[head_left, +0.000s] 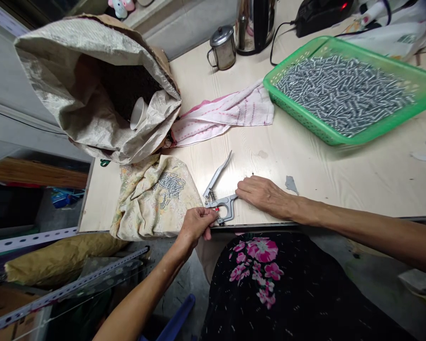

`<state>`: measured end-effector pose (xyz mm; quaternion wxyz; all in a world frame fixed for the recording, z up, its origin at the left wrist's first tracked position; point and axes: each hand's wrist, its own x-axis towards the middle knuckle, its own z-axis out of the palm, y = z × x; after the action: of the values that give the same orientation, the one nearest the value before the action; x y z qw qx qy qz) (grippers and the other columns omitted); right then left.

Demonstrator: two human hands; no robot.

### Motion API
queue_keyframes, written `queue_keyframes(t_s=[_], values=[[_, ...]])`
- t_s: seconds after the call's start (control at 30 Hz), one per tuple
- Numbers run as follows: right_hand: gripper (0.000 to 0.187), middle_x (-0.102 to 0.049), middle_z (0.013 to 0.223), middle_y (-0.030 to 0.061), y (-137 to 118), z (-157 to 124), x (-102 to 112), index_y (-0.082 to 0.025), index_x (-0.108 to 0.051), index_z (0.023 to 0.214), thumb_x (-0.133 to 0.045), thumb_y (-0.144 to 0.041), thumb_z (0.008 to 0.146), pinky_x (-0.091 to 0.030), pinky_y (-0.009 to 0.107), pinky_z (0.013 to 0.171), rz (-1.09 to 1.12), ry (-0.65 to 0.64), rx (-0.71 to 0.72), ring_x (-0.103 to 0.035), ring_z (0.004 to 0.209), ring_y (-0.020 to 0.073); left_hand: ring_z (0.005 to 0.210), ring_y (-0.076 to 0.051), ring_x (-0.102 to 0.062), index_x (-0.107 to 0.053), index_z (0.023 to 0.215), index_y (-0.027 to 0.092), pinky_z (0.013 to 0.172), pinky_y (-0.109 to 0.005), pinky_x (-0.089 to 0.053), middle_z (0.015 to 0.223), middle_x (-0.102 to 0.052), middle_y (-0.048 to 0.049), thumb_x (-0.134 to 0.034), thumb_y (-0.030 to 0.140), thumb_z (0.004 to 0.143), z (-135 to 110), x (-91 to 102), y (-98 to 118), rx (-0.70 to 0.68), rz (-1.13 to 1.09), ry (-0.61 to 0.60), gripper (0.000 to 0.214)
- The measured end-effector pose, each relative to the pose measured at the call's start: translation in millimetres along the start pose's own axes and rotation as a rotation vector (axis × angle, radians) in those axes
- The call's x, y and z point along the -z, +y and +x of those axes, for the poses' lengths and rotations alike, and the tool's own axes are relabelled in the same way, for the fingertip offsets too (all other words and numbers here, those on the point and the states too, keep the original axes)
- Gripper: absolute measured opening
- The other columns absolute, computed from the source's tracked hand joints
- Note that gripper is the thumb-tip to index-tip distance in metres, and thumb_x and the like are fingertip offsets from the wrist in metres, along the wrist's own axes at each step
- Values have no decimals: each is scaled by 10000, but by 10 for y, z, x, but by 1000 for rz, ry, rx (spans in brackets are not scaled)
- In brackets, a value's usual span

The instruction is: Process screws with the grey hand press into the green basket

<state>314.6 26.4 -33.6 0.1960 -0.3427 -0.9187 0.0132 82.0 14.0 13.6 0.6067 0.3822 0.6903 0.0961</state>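
Near the table's front edge lies a pair of grey snap-fastener pliers (227, 204), with a coil spring between its spread handles and a small red part at the jaw. My left hand (198, 223) is closed in a pinch right beside the jaw; whatever its fingertips hold is too small to make out. The curled fingers of my right hand (261, 193) close on the end of one handle. Left of the pliers, a pile of small silver metal pins (170, 185) rests on a crumpled floral cloth (145, 208).
A large woven sack (57, 71) with a white cup (139, 113) inside stands at the left. Behind lie a pink-white towel (230, 113), a metal mug (222, 49) and a kettle (253, 26). A green basket (326, 135) full of metal pins sits at the right.
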Motion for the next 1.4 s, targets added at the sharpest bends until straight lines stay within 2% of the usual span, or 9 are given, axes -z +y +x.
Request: queue_keyframes(t_s=[0.2, 0.47, 0.63, 0.8, 0.9, 1.17, 1.3, 1.4], values=[[284, -571, 806, 39, -23, -75, 11, -146, -579, 862, -347, -66, 1006, -320, 324, 663, -39, 103, 12, -440, 736, 170, 279, -68, -445, -610, 692, 137, 324, -177, -230, 460, -551, 49, -768, 406, 650, 9, -31, -82, -68, -54, 46, 316], [267, -633, 853, 44, 2, -109, -1, -146, -616, 877, -391, -63, 993, -325, 324, 626, -122, 223, 57, -458, 723, 159, 312, -87, -455, -615, 707, 148, 383, -178, -323, 369, -551, 15, -745, 487, 689, -39, -51, -130, -147, -46, 32, 363], [284, -626, 862, 52, -10, -108, -4, -141, -614, 900, -360, -75, 1009, -341, 318, 645, -69, 169, 54, -469, 751, 162, 303, -100, -478, -618, 724, 147, 362, -178, -317, 374, -556, 19, -759, 468, 685, -29, -87, -115, -116, -16, 51, 353], [286, -602, 821, 44, -8, -103, -23, -140, -599, 863, -364, -71, 1010, -331, 316, 651, -54, 150, 36, -453, 734, 165, 300, -94, -487, -593, 664, 150, 336, -177, -325, 398, -551, 27, -803, 459, 611, -23, -33, -45, -1, -60, -47, 377], [274, -595, 809, 40, -2, -101, -38, -142, -594, 853, -378, -67, 1005, -322, 316, 648, -62, 166, 33, -441, 721, 165, 312, -87, -501, -565, 616, 158, 329, -177, -334, 440, -560, 34, -832, 451, 554, -26, -17, -11, 31, -95, -57, 402], [266, -590, 812, 38, 12, -107, -43, -148, -595, 866, -382, -57, 996, -298, 319, 641, -38, 190, 36, -443, 734, 161, 307, -108, -510, -573, 689, 159, 335, -192, -357, 419, -537, 50, -802, 486, 604, -32, -69, -41, -27, -53, -54, 408], [276, -582, 803, 34, 13, -93, -21, -155, -592, 855, -374, -72, 1003, -300, 318, 658, -32, 142, 26, -430, 729, 168, 306, -112, -520, -570, 684, 158, 327, -199, -367, 456, -548, 51, -800, 476, 621, -37, -90, -51, 17, -59, -65, 397], [266, -574, 802, 36, 13, -85, 1, -156, -588, 847, -385, -64, 992, -290, 325, 663, -26, 100, 15, -426, 741, 178, 305, -106, -519, -581, 693, 153, 337, -197, -380, 471, -554, 51, -798, 464, 641, -41, -112, -73, 21, -64, -25, 382]])
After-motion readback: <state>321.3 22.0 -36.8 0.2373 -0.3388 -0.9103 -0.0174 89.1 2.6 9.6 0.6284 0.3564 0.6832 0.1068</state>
